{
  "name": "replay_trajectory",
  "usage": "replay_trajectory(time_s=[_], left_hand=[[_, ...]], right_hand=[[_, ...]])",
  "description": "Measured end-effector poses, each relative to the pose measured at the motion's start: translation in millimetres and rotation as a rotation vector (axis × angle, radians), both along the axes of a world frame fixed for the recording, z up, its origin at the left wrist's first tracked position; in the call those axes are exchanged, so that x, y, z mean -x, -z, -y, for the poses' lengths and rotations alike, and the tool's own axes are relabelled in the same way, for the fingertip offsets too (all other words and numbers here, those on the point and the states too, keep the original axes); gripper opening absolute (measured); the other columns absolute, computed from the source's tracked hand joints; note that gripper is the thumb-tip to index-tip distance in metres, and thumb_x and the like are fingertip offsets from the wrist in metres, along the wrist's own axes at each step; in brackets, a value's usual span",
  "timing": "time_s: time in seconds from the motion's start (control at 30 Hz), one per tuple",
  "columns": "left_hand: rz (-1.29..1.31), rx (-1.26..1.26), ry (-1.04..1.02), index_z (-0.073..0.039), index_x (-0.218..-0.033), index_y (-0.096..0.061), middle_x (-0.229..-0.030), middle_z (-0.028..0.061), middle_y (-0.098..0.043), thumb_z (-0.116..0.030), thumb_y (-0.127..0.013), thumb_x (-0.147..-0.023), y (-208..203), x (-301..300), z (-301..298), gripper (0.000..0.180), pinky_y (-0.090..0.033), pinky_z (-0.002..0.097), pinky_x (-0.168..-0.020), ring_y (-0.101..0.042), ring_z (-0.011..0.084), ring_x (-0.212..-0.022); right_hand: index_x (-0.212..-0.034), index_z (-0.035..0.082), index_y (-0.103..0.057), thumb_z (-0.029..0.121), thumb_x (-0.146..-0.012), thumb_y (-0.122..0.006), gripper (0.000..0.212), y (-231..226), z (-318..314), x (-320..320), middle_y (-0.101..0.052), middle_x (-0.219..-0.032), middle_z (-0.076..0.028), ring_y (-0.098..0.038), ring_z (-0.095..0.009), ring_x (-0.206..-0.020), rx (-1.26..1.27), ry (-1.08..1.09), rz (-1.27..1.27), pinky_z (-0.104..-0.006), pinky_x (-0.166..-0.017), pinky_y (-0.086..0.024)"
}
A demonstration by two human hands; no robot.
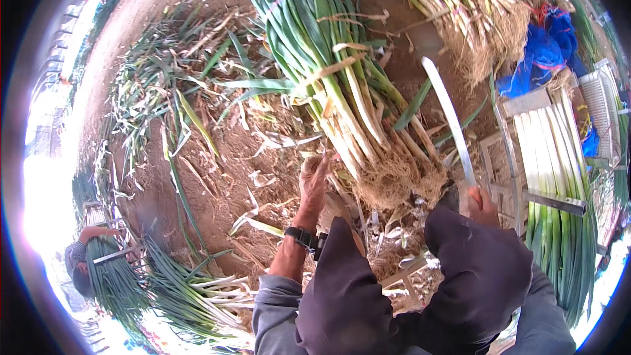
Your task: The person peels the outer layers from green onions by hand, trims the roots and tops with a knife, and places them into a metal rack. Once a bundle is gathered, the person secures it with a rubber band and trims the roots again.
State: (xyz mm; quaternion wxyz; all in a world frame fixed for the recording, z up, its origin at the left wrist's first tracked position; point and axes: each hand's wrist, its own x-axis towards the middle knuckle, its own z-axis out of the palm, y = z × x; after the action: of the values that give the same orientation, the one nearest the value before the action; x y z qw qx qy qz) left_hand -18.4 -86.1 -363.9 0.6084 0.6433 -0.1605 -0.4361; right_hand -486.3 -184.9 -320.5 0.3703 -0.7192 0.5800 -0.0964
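My right hand (483,205) is closed round the handle of a long, pale, slightly curved knife (451,115), its blade pointing up and away. My left hand (314,176) is raised just left of the root end of a big tied bundle of leeks (335,92). Its fingers are drawn together; whatever they may hold is too small to make out. The bundle lies on the ground, green leaves at the far end and brown shaggy roots (391,177) toward me. My dark-clad knees rise between my forearms.
More rooted leeks (483,13) lie at the far right beside blue netting (549,46). Trimmed white leeks (552,151) rest in a metal rack at right. Leaf scraps (158,85) litter the soil, and cleaned leeks (197,296) lie lower left, near another person (80,266).
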Motion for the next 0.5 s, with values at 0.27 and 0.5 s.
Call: replay_trajectory(time_s=[0.27,0.5], left_hand=[[-0.159,0.017,-0.253,-0.011,-0.108,-0.057,-0.093,0.0045,-0.065,-0.015,-0.062,-0.1,-52,-26,-45,0.009,-0.057,0.0295,-0.073,-0.065,0.0145,-0.084],[-0.106,0.441,-0.36,-0.011,-0.109,-0.058,-0.088,0.0024,-0.064,-0.018,-0.061,-0.102,-159,-79,-78,0.011,-0.053,0.0264,-0.068,-0.06,0.0129,-0.077]], right_hand=[[-0.124,0.005,-0.063,0.038,-0.097,-0.061,0.043,-109,-44,-56,-0.064,-0.082,-0.004,-0.065,-0.021,-0.072,-0.04,0.26,-0.175,-0.0363,-0.068,-0.052],[-0.123,0.006,-0.061,0.039,-0.1,-0.058,0.04,-73,-167,184,-0.062,-0.082,-0.001,-0.062,-0.015,-0.07,-0.551,0.789,0.033,-0.0311,-0.063,-0.049]])
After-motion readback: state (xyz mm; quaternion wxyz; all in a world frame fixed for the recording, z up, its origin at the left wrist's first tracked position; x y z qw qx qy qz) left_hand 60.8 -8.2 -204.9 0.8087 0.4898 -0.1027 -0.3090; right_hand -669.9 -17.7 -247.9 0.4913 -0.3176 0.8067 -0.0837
